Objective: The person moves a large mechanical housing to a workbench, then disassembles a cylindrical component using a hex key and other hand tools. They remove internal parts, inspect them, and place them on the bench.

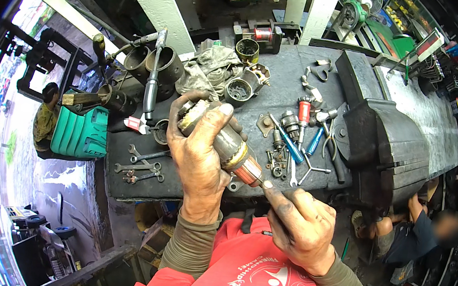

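Observation:
My left hand (200,154) is closed around a motor armature (229,147), a dark cylinder with a copper commutator (249,172) towards its shaft end. The armature is tilted, its shaft pointing down and right above the bench's front edge. At the shaft's tip rests the extended index finger of my right hand (304,226). The other right fingers are curled, and a thin dark end (267,233) shows beside them; what it belongs to is hidden. Behind the armature, an open metal motor housing (240,90) lies on the bench beside a grey rag (206,69).
Several wrenches (140,171) lie left on the dark workbench (285,58). To the right are pliers (329,143), a red-bodied tool (304,112), blue-handled screwdrivers (288,141) and small gears. A big black casing (391,148) stands beyond. A person (414,237) crouches at far right; another sits left.

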Demonstrator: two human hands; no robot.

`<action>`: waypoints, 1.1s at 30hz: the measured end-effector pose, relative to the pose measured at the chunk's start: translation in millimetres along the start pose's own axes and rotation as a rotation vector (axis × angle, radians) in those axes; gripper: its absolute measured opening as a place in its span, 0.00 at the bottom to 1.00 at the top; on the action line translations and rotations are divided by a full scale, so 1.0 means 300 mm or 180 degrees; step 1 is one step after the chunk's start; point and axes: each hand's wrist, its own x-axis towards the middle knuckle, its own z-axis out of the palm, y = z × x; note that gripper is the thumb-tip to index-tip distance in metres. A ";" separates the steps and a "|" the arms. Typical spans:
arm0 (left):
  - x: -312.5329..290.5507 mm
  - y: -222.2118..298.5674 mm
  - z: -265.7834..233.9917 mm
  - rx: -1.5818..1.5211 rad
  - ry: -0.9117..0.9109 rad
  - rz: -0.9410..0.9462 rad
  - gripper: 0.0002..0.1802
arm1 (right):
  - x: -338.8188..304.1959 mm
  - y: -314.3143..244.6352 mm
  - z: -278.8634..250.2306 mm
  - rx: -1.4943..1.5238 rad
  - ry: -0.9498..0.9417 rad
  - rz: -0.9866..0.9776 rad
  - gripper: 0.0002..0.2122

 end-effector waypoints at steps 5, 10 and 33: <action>0.019 -0.005 -0.005 0.0010 0.0067 0.0012 0.18 | 0.007 0.009 -0.013 -0.0038 -0.0054 0.0146 0.22; 0.025 -0.006 -0.014 -0.0017 0.0108 -0.0051 0.18 | -0.004 0.014 -0.012 0.0039 -0.0086 0.0165 0.22; 0.046 -0.051 -0.042 -0.0115 0.0048 0.0104 0.17 | -0.011 0.029 0.008 0.0104 -0.0170 0.0231 0.22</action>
